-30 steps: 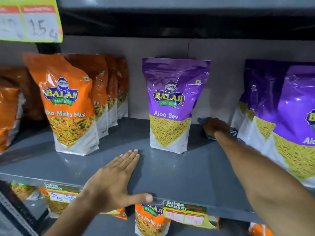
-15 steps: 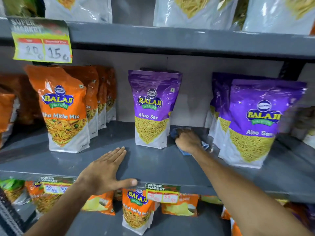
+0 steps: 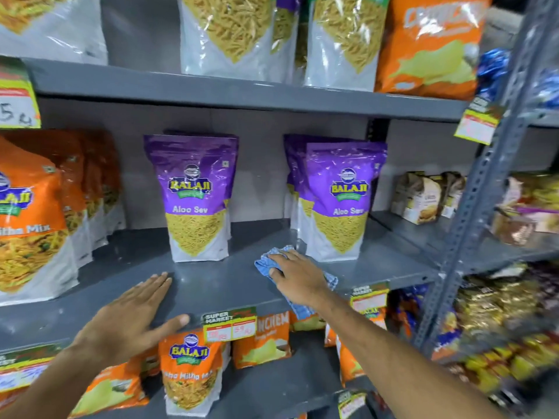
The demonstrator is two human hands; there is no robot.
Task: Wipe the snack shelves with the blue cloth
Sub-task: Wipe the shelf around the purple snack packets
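While my right hand presses flat on the blue cloth, fingers spread over it rather than curled round it, the cloth lies on the grey middle shelf near the front edge, one end trailing over the lip below my wrist. Half a second ago it was deeper in, just behind the lone purple Aloo Sev pouch; now it has come forward into the bare gap between that pouch and the row of purple pouches to the right, close to the front one's base. My left hand has stayed where it was, open and palm down on the shelf's front part, thumb hooked along the edge above the price tag. Orange Mitha Mix bags stand at the left, unmoved. My view has swung right, so the slotted metal upright and the neighbouring bay's packets now show.
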